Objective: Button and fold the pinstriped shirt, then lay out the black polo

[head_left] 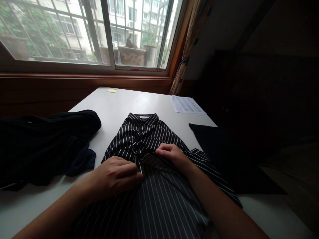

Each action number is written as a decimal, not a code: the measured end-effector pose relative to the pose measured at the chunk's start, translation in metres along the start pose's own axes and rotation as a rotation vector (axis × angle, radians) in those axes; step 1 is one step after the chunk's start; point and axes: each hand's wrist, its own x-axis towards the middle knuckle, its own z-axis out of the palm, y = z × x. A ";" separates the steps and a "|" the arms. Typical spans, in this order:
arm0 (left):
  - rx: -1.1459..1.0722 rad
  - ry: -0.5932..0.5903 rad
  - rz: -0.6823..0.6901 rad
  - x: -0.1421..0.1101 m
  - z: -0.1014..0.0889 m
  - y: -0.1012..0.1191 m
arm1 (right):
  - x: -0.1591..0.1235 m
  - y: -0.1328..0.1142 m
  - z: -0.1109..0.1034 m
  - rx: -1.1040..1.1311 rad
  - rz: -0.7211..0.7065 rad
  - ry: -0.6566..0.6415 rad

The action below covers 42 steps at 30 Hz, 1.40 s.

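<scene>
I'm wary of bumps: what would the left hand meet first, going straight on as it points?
Probably more of the striped shirt beside the left hand; the right arm appears farther along, though depth is unclear.

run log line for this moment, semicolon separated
left hand: closed on striped shirt; right hand: pinching shirt edge; shirt: on white table, collar farthest; flanking: dark garment left, dark cloth right

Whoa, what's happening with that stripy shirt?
A person's left hand and right hand each grip cloth at the front of a striped shirt lying on a white table. The collar points toward the window. A dark garment lies to the left and a dark cloth to the right.
</scene>
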 end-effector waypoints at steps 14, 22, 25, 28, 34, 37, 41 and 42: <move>-0.006 0.199 -0.064 -0.008 0.011 -0.007 | -0.007 -0.014 0.010 -0.073 -0.121 -0.042; 0.045 0.480 -0.321 -0.001 0.002 0.003 | -0.013 -0.019 0.020 -0.007 -0.078 -0.027; -0.019 0.542 -0.428 -0.001 0.005 0.007 | -0.014 -0.020 0.022 0.020 -0.057 -0.011; -0.043 0.484 -0.393 -0.001 0.015 0.006 | -0.015 -0.020 0.024 0.056 -0.050 -0.005; 0.034 0.344 -0.229 -0.001 0.040 0.002 | -0.016 -0.022 0.031 0.067 -0.052 -0.025; 0.050 0.311 -0.196 -0.001 0.044 0.001 | -0.018 -0.023 0.035 0.055 -0.032 -0.042; 0.047 0.317 -0.188 0.001 0.043 0.002 | -0.019 -0.023 0.039 0.053 0.018 -0.056; 0.053 0.325 -0.189 0.001 0.042 0.002 | -0.019 -0.022 0.040 0.059 0.030 -0.056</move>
